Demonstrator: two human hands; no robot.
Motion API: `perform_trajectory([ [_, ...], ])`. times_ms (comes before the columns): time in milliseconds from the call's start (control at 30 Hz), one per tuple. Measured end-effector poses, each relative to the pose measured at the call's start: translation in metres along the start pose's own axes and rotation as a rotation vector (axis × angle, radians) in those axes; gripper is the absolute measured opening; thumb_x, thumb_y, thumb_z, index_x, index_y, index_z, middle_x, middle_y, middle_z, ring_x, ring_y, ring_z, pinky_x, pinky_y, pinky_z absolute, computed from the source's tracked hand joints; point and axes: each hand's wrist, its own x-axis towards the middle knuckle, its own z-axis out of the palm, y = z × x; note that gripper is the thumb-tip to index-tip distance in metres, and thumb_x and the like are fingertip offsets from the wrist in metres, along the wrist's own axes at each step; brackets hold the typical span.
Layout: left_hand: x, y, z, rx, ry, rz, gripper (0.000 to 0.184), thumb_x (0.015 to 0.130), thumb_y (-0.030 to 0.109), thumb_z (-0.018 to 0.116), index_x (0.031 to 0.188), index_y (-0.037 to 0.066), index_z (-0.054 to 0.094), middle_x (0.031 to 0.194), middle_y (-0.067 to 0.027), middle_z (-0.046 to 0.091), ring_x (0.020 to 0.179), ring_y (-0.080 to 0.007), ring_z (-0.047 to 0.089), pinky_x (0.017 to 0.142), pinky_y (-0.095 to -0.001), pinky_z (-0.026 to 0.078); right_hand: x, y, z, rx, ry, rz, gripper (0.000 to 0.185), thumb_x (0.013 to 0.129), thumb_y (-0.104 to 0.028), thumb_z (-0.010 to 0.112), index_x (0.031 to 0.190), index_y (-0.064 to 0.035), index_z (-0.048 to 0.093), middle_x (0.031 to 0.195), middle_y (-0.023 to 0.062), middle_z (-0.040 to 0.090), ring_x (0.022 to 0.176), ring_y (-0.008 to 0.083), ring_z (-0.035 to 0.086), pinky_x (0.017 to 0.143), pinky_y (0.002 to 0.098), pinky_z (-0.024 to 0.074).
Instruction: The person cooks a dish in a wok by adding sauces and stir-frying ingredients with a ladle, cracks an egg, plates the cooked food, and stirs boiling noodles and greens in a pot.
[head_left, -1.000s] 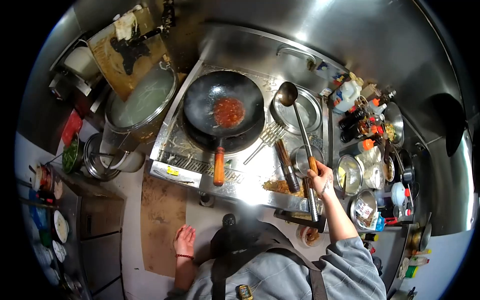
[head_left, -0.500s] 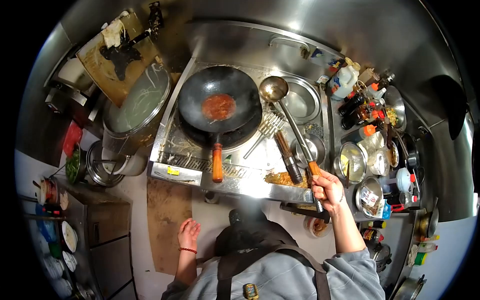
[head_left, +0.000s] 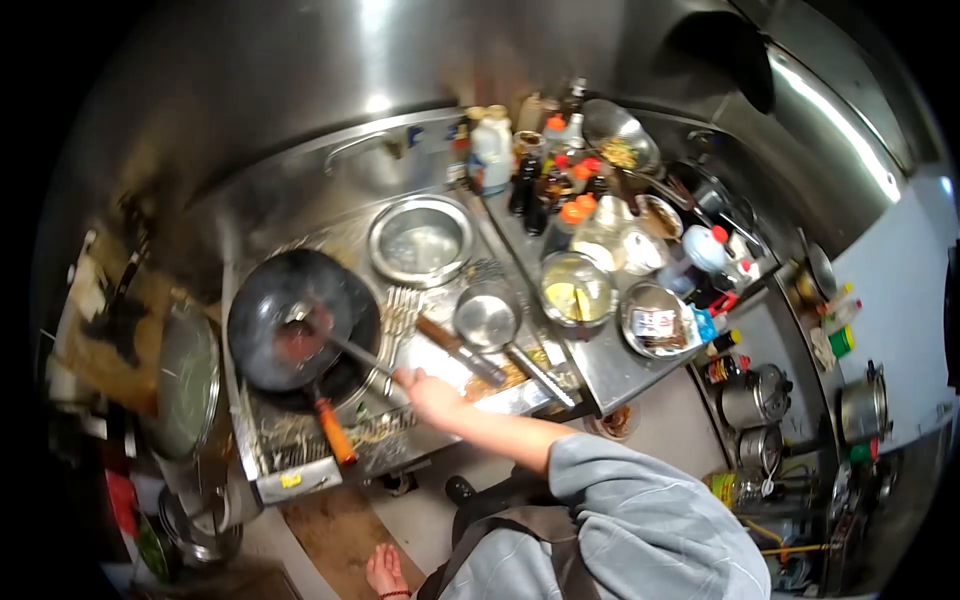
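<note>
To the left of my right hand (head_left: 430, 397), closed round its handle end: one long ladle (head_left: 354, 350), extending into the dark wok (head_left: 258, 290); lower down, my left hand (head_left: 386, 572), loosely spread.

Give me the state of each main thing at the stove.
Wok: uncovered, sauce inside
Sauce: red
Ladle: held, its bowl inside the wok
Right hand: closed on the ladle's handle
Left hand: open, apparently empty
Basin: uncovered, unheld
Pan: uncovered, unheld
Brush: lying down, unheld
</note>
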Motion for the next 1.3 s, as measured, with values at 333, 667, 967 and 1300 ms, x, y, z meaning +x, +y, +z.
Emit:
perform_trajectory([
  [333,-0.009,-0.013,0.098,0.195,0.030,0.048,0.037,0.090,0.035,0.050,0.084,0.000,0.056,0.076,-0.0099,0.063,0.071,-0.0207,0.062,0.064,-0.0296,0.054,-0.024,0.284,-0.283,0.594,1.264,-0.004,0.042,0.078,-0.004,0.058,0.119,-0.0034,0.049,0.103,0.0086,0.058,0.087,0.0116,0.055,0.074,0.0232,0.0472],
  [667,-0.068,-0.090,0.159,0.261,-0.166,-0.150,0.039,0.092,0.035,0.044,0.091,-0.001,0.056,0.083,-0.0126,0.063,0.076,-0.0245,0.062,0.070,-0.0361,0.054,0.051,0.485,-0.388,2.176,0.872,-0.113,0.045,0.082,-0.019,0.058,0.107,0.0145,0.041,0.081,0.0172,0.052,0.061,0.0215,0.051,0.051,0.0261,0.0476],
  [967,-0.088,-0.115,0.137,0.240,0.076,-0.121,0.030,0.091,0.030,0.048,0.097,0.002,0.057,0.088,-0.0092,0.062,0.075,-0.0205,0.063,0.064,-0.0312,0.053,-0.050,0.414,-0.436,1.842,0.446,-0.023,0.044,0.087,-0.005,0.049,0.126,0.0089,0.036,0.065,-0.0043,0.038,0.049,0.0020,0.029,0.043,0.0168,0.0239],
  [1300,-0.017,-0.049,0.098,0.327,-0.094,-0.039,0.029,0.092,0.028,0.047,0.097,0.002,0.056,0.086,-0.0087,0.062,0.074,-0.0175,0.062,0.066,-0.0283,0.051,-0.153,0.104,-0.368,1.758,0.003,-0.133,0.058,0.084,0.004,0.036,0.137,0.0020,0.011,0.080,0.0053,0.038,0.047,0.0057,0.034,0.032,0.0180,0.0285],
])
